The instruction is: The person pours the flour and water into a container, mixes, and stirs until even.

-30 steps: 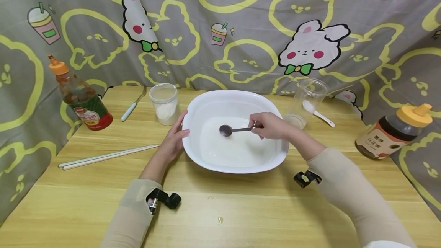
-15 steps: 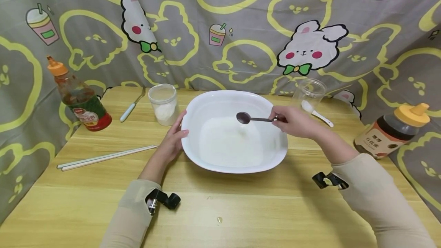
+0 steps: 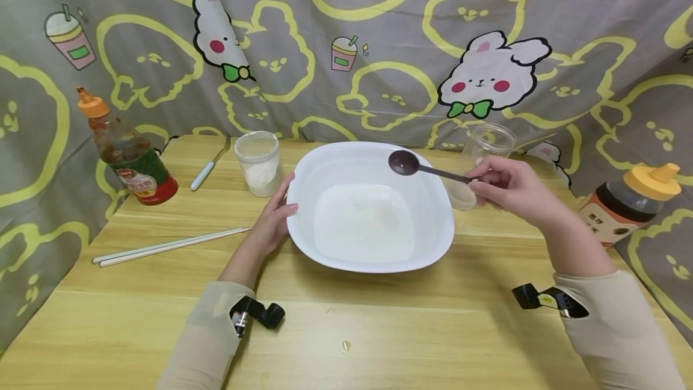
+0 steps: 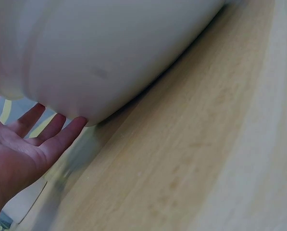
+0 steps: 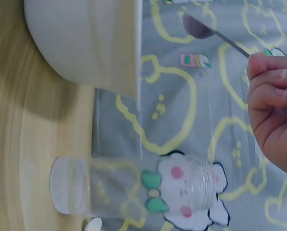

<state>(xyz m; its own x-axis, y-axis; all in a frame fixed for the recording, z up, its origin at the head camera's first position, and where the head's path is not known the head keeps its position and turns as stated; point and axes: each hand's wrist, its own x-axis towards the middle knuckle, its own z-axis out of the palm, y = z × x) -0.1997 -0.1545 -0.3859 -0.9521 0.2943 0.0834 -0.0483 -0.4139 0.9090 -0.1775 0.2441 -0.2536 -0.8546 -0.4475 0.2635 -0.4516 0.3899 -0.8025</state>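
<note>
A wide white basin (image 3: 335,257) stands on the table, with pale, whitish liquid and a faint cloudy patch at its bottom. My left hand (image 3: 271,221) holds its left side, thumb over the rim; in the left wrist view the fingertips (image 4: 78,124) touch the outer wall. Between thumb and fingers my right hand (image 3: 511,188) pinches the handle of a dark brown spoon (image 3: 403,162). That spoon hangs over the basin's right rear rim, its bowl seemingly empty. Behind the right hand is a clear plastic jar (image 5: 119,187), partly hidden in the head view.
A jar of white powder (image 3: 262,176) stands left of the basin. Farther left are a red sauce bottle (image 3: 135,167), a blue-handled utensil (image 3: 203,176) and chopsticks (image 3: 173,247). At the right is a honey bottle (image 3: 617,212). A patterned curtain (image 3: 379,17) backs the table.
My right hand has moved right and up, lifting the brown spoon from low inside the basin to above its right rear rim. The left hand and basin stay put.
</note>
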